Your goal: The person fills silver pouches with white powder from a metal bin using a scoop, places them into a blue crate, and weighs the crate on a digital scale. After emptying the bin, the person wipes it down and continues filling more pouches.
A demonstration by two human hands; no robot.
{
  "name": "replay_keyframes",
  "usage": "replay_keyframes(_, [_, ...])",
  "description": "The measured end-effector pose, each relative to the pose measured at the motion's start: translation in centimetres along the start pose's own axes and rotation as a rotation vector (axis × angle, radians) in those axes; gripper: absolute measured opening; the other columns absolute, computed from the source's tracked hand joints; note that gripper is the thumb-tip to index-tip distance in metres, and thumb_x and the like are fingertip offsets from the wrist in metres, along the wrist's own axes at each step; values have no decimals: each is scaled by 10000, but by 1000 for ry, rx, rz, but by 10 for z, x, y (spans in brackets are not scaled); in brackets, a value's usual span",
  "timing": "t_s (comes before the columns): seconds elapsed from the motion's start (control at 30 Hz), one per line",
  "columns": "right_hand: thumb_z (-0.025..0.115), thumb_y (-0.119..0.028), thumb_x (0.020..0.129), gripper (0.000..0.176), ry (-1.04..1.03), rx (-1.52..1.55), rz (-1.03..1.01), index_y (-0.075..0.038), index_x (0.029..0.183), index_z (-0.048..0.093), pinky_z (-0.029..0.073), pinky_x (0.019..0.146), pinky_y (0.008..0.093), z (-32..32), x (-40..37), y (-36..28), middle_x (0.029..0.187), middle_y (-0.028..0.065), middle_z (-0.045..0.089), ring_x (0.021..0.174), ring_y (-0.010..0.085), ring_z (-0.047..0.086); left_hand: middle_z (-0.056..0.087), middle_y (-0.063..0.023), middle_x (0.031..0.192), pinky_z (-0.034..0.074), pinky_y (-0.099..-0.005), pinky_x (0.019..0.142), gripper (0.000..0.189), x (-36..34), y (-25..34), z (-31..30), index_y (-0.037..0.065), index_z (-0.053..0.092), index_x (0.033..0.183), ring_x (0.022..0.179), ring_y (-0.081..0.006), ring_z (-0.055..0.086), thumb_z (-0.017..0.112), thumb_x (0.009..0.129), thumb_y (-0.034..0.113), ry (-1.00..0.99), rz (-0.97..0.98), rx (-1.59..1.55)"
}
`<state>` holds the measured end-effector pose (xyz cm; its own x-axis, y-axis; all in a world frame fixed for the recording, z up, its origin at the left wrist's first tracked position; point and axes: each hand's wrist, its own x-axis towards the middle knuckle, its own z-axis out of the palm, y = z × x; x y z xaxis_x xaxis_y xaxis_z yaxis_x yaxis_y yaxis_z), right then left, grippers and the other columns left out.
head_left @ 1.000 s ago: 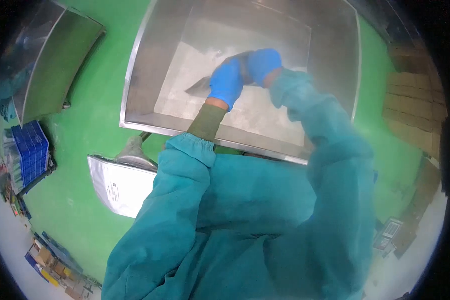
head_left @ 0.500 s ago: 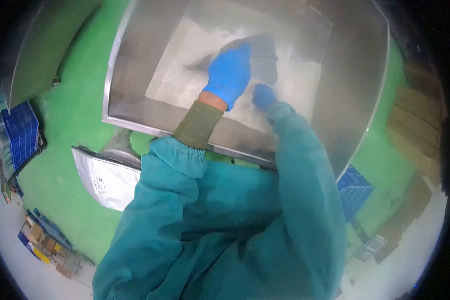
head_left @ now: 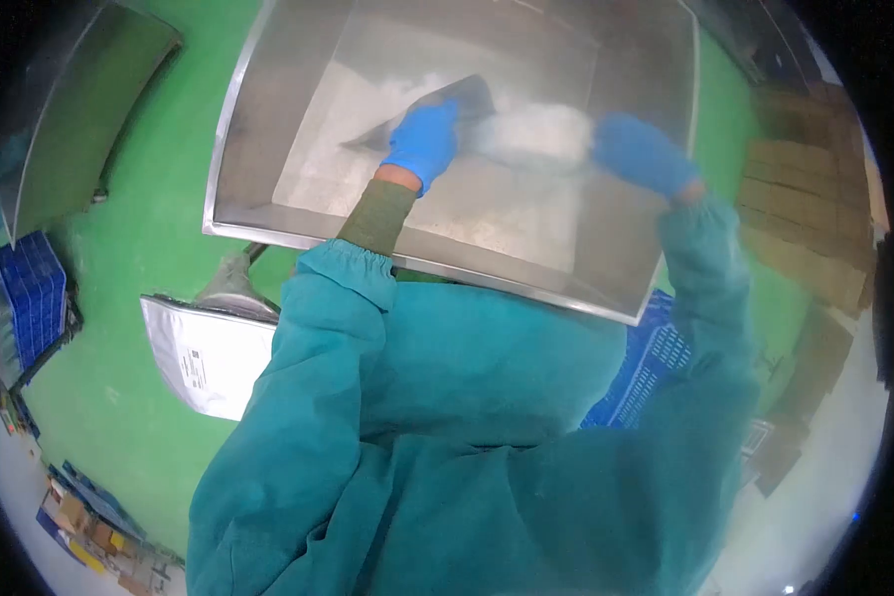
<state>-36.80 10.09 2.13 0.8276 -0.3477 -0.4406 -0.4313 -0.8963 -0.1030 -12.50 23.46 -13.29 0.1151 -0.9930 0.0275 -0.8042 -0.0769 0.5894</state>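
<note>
A metal tray (head_left: 546,273) with raised walls lies in front of me, its floor partly covered by white powder (head_left: 343,129). In my gloved left hand (head_left: 422,144) is the edge of a dark grey, pointed bag (head_left: 470,97), its fingers closed on it over the powder. My gloved right hand (head_left: 646,156) is at the tray's right side, blurred by motion. Between the hands a whitish blurred shape (head_left: 541,137) reaches from the bag to the right hand; whether that hand holds it cannot be made out.
A white labelled bag (head_left: 209,358) hangs at a metal funnel (head_left: 231,283) left of my body. Blue crates stand at the left (head_left: 35,288) and below the tray's right corner (head_left: 646,363). Cardboard (head_left: 805,209) is stacked at the right, a metal panel (head_left: 94,119) at upper left.
My right hand has moved right, away from the bag, and is now blurred. My left hand has shifted slightly left and down with the bag. The whitish blur between the hands is new.
</note>
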Motion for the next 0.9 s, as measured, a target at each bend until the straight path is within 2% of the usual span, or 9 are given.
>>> replay_keyframes(0.13, [539, -254, 822, 233, -218, -89, 264, -79, 859, 688, 514, 731, 433, -17, 88, -66, 962, 136, 654, 867, 317, 634, 617, -217, 891, 473, -490, 728, 352, -3, 4, -7, 78, 543, 1131, 857, -396, 586, 472, 786, 87, -49, -44, -17])
replay_keyframes(0.27, [557, -176, 805, 164, -98, -310, 332, -91, 846, 691, 517, 684, 409, -12, 114, -99, 862, 125, 665, 782, 301, 643, 619, -215, 910, 472, -484, 747, 325, 0, -3, -7, 67, 547, 1106, 867, -389, 589, 487, 790, 111, 3, -128, -49])
replay_keyframes(0.37, [561, -261, 818, 231, 168, -206, 305, -90, 909, 688, 511, 722, 416, -34, 75, -71, 877, 131, 671, 804, 296, 649, 626, -190, 953, 473, -464, 776, 357, -3, -29, 21, 75, 552, 1135, 896, -372, 590, 488, 788, 128, 143, -9, -5])
replay_keyframes(0.43, [480, -238, 876, 263, 78, -182, 406, -68, 942, 669, 501, 751, 395, -26, 60, -36, 887, 143, 666, 812, 302, 643, 627, -178, 976, 472, -455, 789, 372, -10, -17, -4, 80, 556, 1147, 911, -367, 587, 481, 786, 125, 36, -116, -59])
replay_keyframes(0.47, [459, -241, 889, 279, -42, -323, 543, -65, 962, 663, 497, 761, 392, -8, 67, -9, 918, 145, 661, 823, 304, 640, 627, -167, 998, 471, -445, 803, 386, -3, -9, -17, 86, 559, 1159, 927, -361, 584, 474, 784, 123, -14, -169, -95])
replay_keyframes(0.6, [542, -295, 826, 275, -111, -60, 389, -98, 968, 671, 491, 769, 402, 224, 123, 50, 978, 165, 645, 898, 308, 622, 609, -165, 1060, 468, -438, 819, 389, 0, -17, -1, 91, 568, 1159, 967, -357, 571, 472, 784, 123, 76, -68, -111])
replay_keyframes(0.67, [561, -336, 790, 362, 78, 500, 455, -110, 1067, 622, 437, 863, 380, 244, 133, -39, 1073, 144, 612, 1020, 300, 565, 610, -176, 1044, 470, -444, 816, 390, 8, -6, -22, 99, 565, 1163, 953, -355, 578, 476, 784, 125, -10, -174, -78])
replay_keyframes(0.73, [542, -360, 799, 335, -138, 296, 197, -120, 1011, 641, 442, 844, 388, 288, 165, -90, 1039, 140, 619, 972, 312, 572, 619, -184, 998, 475, -453, 803, 396, 1, -5, -18, 113, 559, 1172, 916, -361, 589, 482, 784, 127, -16, -191, -82])
replay_keyframes(0.9, [515, -309, 814, 293, -203, 614, 191, -65, 914, 642, 445, 816, 403, 297, 147, -82, 966, 161, 624, 887, 331, 583, 625, -177, 968, 480, -461, 787, 387, 7, -1, -27, 108, 566, 1162, 892, -369, 593, 500, 781, 132, -124, -223, -50])
